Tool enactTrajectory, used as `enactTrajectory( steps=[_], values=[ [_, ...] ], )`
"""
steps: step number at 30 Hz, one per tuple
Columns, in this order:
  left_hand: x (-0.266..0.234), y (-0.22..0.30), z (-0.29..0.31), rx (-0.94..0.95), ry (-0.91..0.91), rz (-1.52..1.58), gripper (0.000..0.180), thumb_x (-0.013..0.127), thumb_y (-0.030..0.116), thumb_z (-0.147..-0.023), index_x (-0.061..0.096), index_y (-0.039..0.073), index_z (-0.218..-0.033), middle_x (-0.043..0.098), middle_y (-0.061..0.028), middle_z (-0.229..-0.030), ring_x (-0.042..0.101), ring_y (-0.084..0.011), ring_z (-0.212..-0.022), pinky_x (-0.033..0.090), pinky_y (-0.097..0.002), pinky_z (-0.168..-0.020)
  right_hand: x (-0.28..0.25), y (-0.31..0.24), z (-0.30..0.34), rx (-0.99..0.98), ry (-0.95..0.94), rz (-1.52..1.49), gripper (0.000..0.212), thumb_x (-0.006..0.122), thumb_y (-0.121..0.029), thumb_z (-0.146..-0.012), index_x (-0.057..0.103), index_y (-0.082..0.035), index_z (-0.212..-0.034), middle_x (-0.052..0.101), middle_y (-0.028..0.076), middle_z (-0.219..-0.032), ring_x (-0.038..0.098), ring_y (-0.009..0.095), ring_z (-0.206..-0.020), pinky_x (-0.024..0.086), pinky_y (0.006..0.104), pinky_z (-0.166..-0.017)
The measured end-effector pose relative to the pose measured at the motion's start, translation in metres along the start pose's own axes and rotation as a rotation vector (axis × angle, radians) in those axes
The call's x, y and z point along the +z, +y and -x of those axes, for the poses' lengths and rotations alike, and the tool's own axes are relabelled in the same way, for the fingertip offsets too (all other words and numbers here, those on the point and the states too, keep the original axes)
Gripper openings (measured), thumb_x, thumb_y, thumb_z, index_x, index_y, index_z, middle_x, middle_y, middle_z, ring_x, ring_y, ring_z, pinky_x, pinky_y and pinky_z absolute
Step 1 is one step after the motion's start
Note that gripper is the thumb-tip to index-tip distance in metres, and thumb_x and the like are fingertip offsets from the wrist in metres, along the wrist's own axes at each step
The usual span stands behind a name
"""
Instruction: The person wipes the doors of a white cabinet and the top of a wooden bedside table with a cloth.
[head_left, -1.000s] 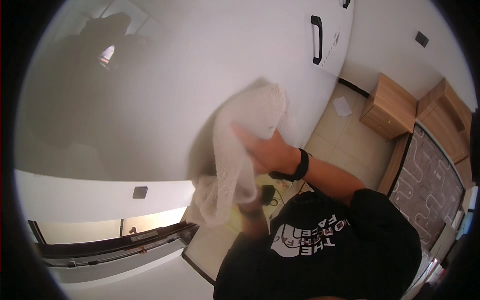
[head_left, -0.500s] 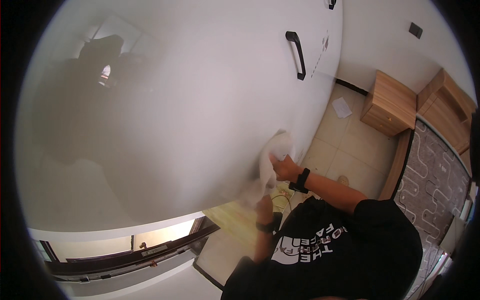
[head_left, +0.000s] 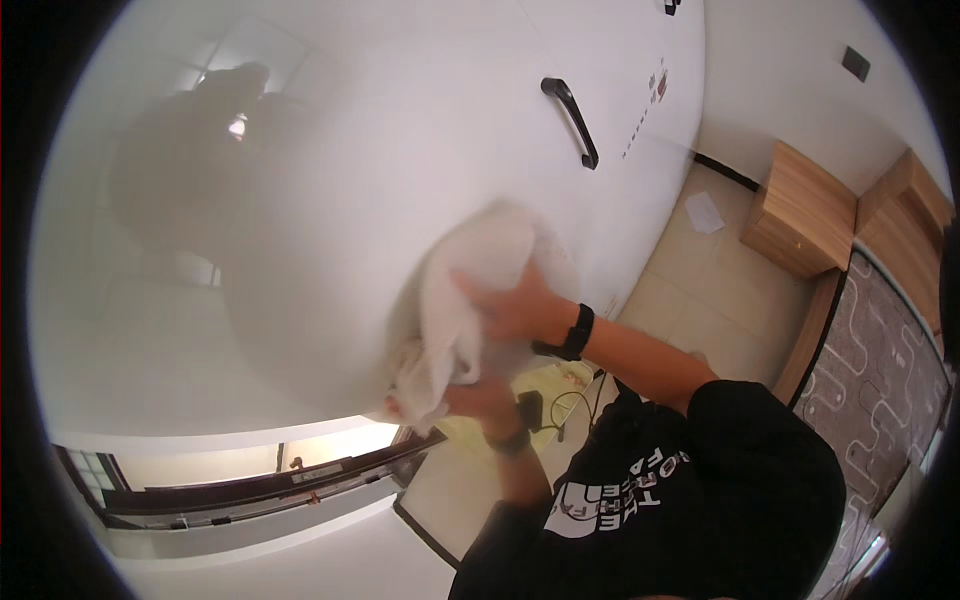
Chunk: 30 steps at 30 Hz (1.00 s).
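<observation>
A whitish cloth (head_left: pixel 450 255) lies bunched against a large glossy white panel (head_left: pixel 330 180) that bears a black handle (head_left: pixel 576 120). Over the cloth's middle is my right hand (head_left: pixel 515 305), its fingers spread a little as they hold it to the panel; motion blurs them. My left hand (head_left: pixel 475 400) grips the lower, crumpled end of the cloth near the panel's bottom edge, its fingers partly covered by folds. Both wrists wear black bands. A dim reflection of a figure shows on the panel's left part.
A yellowish sheet-like surface (head_left: pixel 475 440) and a dark cable (head_left: pixel 565 400) sit below my hands. To the right, a paper (head_left: pixel 704 212) lies on the tiled floor (head_left: pixel 720 290), beside a wooden cabinet (head_left: pixel 800 215) and a grey patterned mattress (head_left: pixel 875 370).
Both hands and the cloth have moved left across the panel, the right hand also slightly upward. The cloth is spread wider. The view has shifted a little.
</observation>
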<state>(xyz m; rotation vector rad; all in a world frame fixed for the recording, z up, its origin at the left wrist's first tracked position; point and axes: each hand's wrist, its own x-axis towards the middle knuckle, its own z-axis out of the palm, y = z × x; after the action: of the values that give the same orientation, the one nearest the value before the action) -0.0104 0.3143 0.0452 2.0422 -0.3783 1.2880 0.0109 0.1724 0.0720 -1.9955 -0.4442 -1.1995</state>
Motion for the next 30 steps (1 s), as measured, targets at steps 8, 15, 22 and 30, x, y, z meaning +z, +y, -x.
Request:
enactTrajectory(
  steps=[8,15,22,30],
  values=[
    [0.018,-0.016,0.104,-0.247,-0.477,-0.312,0.074,0.06,0.036,-0.078,0.03,-0.008,-0.13,0.023,-0.0305,-0.136,0.02,-0.0421,-0.129,0.016,-0.0494,-0.106,0.0,0.071,0.132,0.562,-0.409,-0.134,0.074,0.057,-0.039,-0.075,0.032,0.002,-0.132,0.029,0.025,-0.136,0.024,0.041,-0.126,0.013,0.0483,-0.106],
    [0.03,0.02,0.049,0.023,-0.536,-0.622,0.062,0.061,0.033,-0.077,0.039,-0.002,-0.124,0.019,-0.0357,-0.134,0.018,-0.052,-0.124,0.014,-0.0567,-0.103,-0.017,0.067,0.091,0.556,-0.3,-0.002,0.064,0.05,-0.03,-0.081,0.029,0.002,-0.133,0.035,0.026,-0.132,0.033,0.042,-0.121,0.017,0.0506,-0.104],
    [0.049,0.056,0.002,-0.041,-0.169,-0.337,0.051,0.064,0.024,-0.075,0.047,0.003,-0.118,0.015,-0.0365,-0.136,0.012,-0.0542,-0.125,0.009,-0.0627,-0.1,-0.051,0.059,0.002,0.148,-0.065,-0.106,0.052,0.046,-0.025,-0.085,0.035,-0.011,-0.134,0.054,0.015,-0.116,0.048,0.038,-0.105,0.03,0.0451,-0.097],
    [0.074,0.0,0.109,0.201,-0.577,-0.66,0.039,0.061,0.022,-0.075,0.053,0.006,-0.109,0.025,-0.0308,-0.134,0.021,-0.0488,-0.125,0.016,-0.0572,-0.103,-0.062,0.097,0.093,0.285,-0.436,0.072,0.064,0.051,-0.023,-0.08,0.029,0.0,-0.135,0.038,0.025,-0.13,0.033,0.037,-0.123,0.022,0.042,-0.106]
  ],
)
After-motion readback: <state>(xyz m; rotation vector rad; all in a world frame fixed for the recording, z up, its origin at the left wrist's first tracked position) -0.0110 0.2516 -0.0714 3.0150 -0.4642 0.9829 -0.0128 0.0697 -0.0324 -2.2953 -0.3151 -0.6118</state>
